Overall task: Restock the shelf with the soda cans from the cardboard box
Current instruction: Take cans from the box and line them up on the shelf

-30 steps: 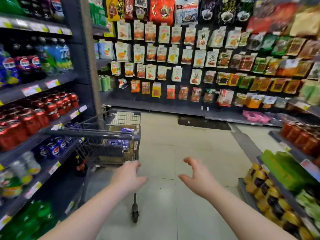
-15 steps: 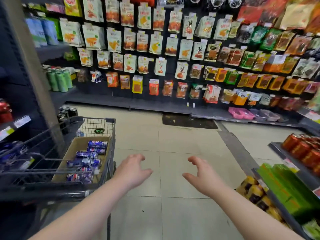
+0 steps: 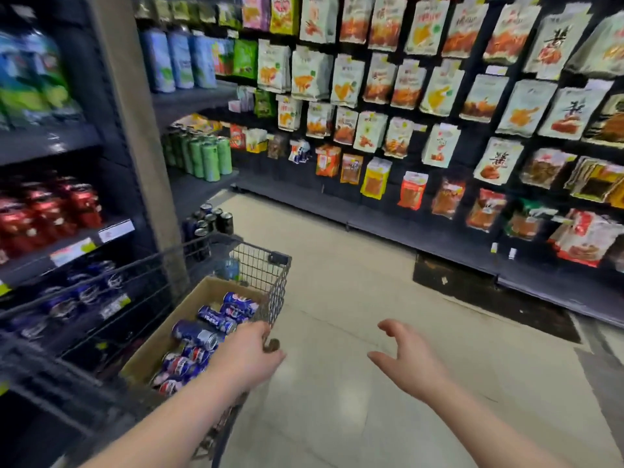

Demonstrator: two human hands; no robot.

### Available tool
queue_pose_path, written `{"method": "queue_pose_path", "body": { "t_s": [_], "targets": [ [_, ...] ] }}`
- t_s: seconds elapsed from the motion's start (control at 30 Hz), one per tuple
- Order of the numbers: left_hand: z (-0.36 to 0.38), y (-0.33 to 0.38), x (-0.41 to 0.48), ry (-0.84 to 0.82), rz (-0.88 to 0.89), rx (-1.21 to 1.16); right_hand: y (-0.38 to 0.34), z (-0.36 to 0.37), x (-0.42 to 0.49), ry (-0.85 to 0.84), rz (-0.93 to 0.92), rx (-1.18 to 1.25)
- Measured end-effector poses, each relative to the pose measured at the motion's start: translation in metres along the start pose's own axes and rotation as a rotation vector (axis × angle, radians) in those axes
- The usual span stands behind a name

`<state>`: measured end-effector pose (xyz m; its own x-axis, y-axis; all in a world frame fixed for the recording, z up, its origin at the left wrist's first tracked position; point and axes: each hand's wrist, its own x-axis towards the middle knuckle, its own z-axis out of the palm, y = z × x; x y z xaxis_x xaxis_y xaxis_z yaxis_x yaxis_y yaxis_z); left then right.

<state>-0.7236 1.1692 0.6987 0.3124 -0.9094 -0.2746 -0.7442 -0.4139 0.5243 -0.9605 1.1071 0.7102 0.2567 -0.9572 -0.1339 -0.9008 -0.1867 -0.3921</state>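
A cardboard box (image 3: pixel 202 290) sits inside a wire shopping cart (image 3: pixel 263 265) at the lower left. Several blue soda cans (image 3: pixel 209 332) lie loose in the box. The drinks shelf (image 3: pixel 71 255) stands to the left, with red cans on one level and blue cans (image 3: pixel 81 292) on the level below. My left hand (image 3: pixel 248 358) hovers over the cart's right rim beside the box, fingers curled and holding nothing. Over the floor to the right, my right hand (image 3: pixel 410 361) is spread open and empty.
A wall of hanging snack packets (image 3: pixel 405 106) fills the back and right. Green cans (image 3: pixel 209 157) and dark cans (image 3: pixel 212 219) stand on end shelves past a grey post (image 3: pixel 141 130). A dark mat (image 3: pixel 486 295) lies on the tiled floor.
The view has swung left and closer to the cart. My left hand has moved over the cart's rim near the box. My right hand stays open over the floor.
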Motion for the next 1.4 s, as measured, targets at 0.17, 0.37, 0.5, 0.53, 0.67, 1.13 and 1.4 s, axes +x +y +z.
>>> {"method": "queue_pose_path", "body": {
  "t_s": [0.17,0.37,0.5,0.53,0.67,1.13,1.4],
  "targets": [
    [-0.003,-0.013,0.032,0.031,-0.194,-0.031,-0.020,0.000,0.104,-0.103,-0.183,-0.060],
    [-0.031,-0.072,0.073,0.140,-0.465,-0.064,-0.087,0.045,0.189,-0.263,-0.394,-0.060],
    [-0.041,-0.106,0.122,0.174,-0.537,-0.137,-0.124,0.072,0.247,-0.334,-0.447,-0.106],
    [-0.043,-0.113,0.136,0.172,-0.553,-0.162,-0.132,0.078,0.263,-0.348,-0.454,-0.134],
    [-0.054,-0.139,0.189,0.153,-0.594,-0.188,-0.162,0.103,0.329,-0.397,-0.460,-0.211],
    [0.002,-0.248,0.254,0.179,-1.022,-0.383,-0.246,0.322,0.442,-0.884,-0.622,-0.421],
    [0.088,-0.291,0.282,0.245,-1.262,-0.509,-0.263,0.445,0.446,-1.028,-0.510,-0.403]
  ]
}}
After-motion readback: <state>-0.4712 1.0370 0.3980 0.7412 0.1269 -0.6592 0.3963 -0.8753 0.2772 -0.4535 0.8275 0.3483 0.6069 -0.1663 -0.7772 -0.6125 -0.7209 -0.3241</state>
